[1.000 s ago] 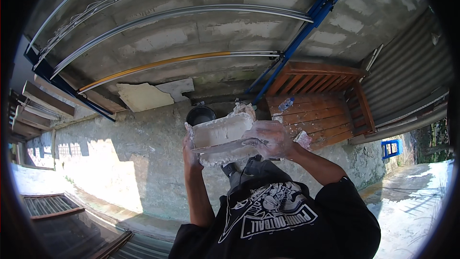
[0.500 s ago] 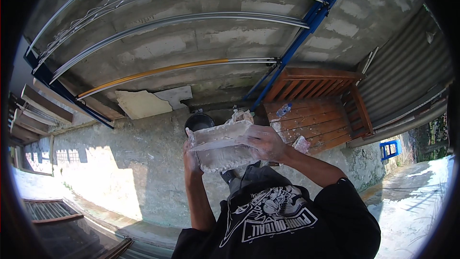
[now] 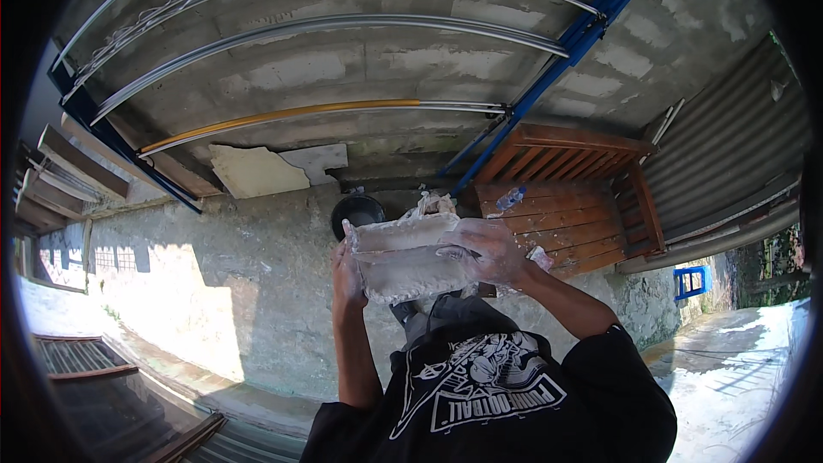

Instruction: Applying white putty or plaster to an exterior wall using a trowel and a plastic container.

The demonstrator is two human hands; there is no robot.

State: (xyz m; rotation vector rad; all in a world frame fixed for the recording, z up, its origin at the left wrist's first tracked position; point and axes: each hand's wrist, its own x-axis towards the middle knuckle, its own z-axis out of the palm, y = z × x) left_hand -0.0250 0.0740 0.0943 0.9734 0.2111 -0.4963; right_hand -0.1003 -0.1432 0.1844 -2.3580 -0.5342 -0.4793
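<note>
Big grey block wall (image 3: 360, 60) fills the top of the frame, with a wooden bench (image 3: 574, 197) centre-right. Dead centre there's a pale, plaster-caked slab (image 3: 403, 257) held up at chest height. The left hand (image 3: 347, 279) cups its left end, fingers wrapped round the edge. The right hand (image 3: 484, 250) lies flat on top near the right end, fingers spread, looks like rubbing or wiping the face. Next bit probably needs a steady left grip while the right works across.
</note>
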